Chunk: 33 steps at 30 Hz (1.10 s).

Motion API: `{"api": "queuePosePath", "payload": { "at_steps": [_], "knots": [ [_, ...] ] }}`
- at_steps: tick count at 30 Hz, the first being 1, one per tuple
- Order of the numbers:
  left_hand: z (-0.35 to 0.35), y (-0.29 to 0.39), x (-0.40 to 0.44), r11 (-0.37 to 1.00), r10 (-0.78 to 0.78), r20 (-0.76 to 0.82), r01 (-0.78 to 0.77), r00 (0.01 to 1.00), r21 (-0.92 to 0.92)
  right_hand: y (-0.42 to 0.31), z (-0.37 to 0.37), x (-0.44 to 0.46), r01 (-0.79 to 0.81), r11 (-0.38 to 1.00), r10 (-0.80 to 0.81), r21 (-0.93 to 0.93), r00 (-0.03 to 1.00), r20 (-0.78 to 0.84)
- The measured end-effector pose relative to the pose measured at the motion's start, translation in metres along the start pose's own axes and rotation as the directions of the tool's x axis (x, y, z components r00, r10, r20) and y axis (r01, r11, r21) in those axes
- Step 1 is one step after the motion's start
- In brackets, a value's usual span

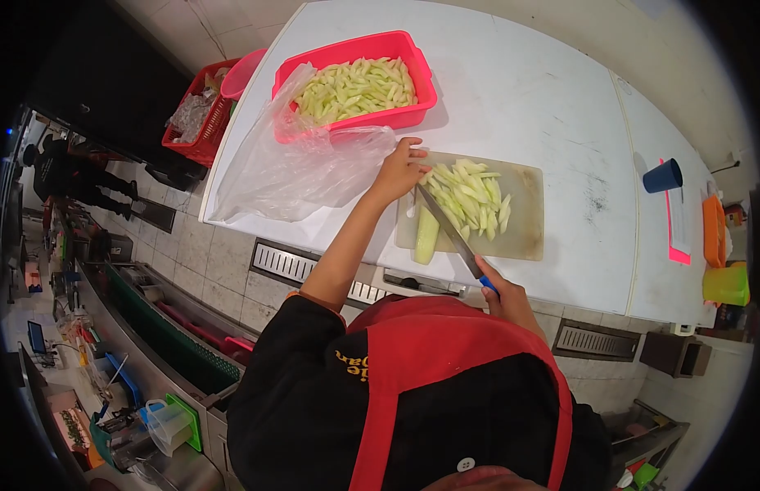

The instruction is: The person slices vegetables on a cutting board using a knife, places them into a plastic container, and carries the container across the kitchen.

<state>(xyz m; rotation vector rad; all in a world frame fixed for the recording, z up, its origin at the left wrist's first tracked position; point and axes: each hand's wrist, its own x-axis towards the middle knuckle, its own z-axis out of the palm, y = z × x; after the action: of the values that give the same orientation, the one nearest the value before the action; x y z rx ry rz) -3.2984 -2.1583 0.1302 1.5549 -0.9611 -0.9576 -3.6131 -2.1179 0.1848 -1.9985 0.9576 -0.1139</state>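
Note:
My right hand (508,299) is wrapped around the blue handle of a kitchen knife (450,222). Its blade slants across the cutting board (525,209), tip toward the upper left. Close to that tip is my left hand (399,173), fingers apart and slightly bent, at the board's upper left corner; whether it touches the blade I cannot tell. A pale green peeled cucumber piece (426,236) lies left of the blade. On the blade's other side, cut cucumber strips (471,193) are heaped on the board.
A pink tub (422,74) full of cut strips (359,88) stands at the back of the white table (552,90). A clear plastic bag (290,176) drapes from it. At right are a dark blue cup (663,176) and an orange container (713,231). Another person (67,176) stands far left.

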Motion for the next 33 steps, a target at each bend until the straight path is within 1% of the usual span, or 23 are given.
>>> {"api": "queuePosePath", "payload": {
  "at_steps": [2, 5, 8, 11, 14, 17, 20, 23, 26, 29, 32, 33],
  "knots": [
    [0.001, -0.004, 0.002, 0.991, 0.020, 0.061, -0.012, 0.998, -0.135, 0.003, 0.002, 0.001, 0.048, 0.999, -0.048, -0.025, 0.999, -0.022],
    [-0.004, -0.010, -0.004, 0.982, 0.183, -0.094, -0.178, 0.979, 0.065, 0.008, 0.007, 0.005, 0.081, 0.990, -0.083, -0.115, 0.996, -0.019],
    [-0.006, 0.000, -0.027, 0.950, 0.237, -0.214, -0.181, 0.948, 0.254, 0.003, 0.008, 0.007, 0.047, 0.978, -0.050, -0.204, 0.999, -0.007],
    [0.006, 0.005, -0.058, 0.929, 0.245, -0.274, -0.144, 0.930, 0.342, 0.003, 0.006, 0.011, 0.079, 0.965, -0.089, -0.252, 0.996, -0.027],
    [0.026, 0.006, -0.091, 0.907, 0.131, -0.164, -0.051, 0.978, 0.418, 0.002, 0.004, 0.014, 0.045, 0.953, -0.057, -0.301, 0.998, -0.031],
    [0.035, 0.008, -0.109, 0.906, 0.079, -0.125, -0.019, 0.989, 0.423, 0.003, 0.008, 0.013, 0.039, 0.963, -0.052, -0.268, 0.998, -0.044],
    [0.037, 0.002, -0.112, 0.916, 0.102, -0.170, -0.026, 0.980, 0.401, 0.004, 0.008, 0.009, 0.080, 0.980, -0.092, -0.183, 0.994, -0.057],
    [0.042, -0.005, -0.114, 0.904, 0.160, -0.200, -0.062, 0.967, 0.424, 0.002, 0.005, 0.004, 0.110, 0.980, -0.122, -0.168, 0.990, -0.063],
    [0.045, -0.004, -0.118, 0.920, 0.146, -0.221, -0.051, 0.964, 0.388, -0.004, 0.001, 0.001, 0.090, 0.971, -0.096, -0.220, 0.995, -0.014],
    [0.046, -0.008, -0.119, 0.926, 0.189, -0.241, -0.090, 0.952, 0.367, -0.003, 0.003, -0.001, 0.101, 0.964, -0.104, -0.245, 0.995, 0.000],
    [0.046, -0.007, -0.119, 0.923, 0.169, -0.235, -0.070, 0.957, 0.378, -0.009, 0.005, -0.002, 0.061, 0.933, -0.063, -0.355, 0.998, 0.007],
    [0.046, -0.007, -0.118, 0.923, 0.167, -0.230, -0.070, 0.959, 0.378, -0.009, 0.007, 0.000, 0.063, 0.934, -0.068, -0.353, 0.998, 0.000]
  ]
}}
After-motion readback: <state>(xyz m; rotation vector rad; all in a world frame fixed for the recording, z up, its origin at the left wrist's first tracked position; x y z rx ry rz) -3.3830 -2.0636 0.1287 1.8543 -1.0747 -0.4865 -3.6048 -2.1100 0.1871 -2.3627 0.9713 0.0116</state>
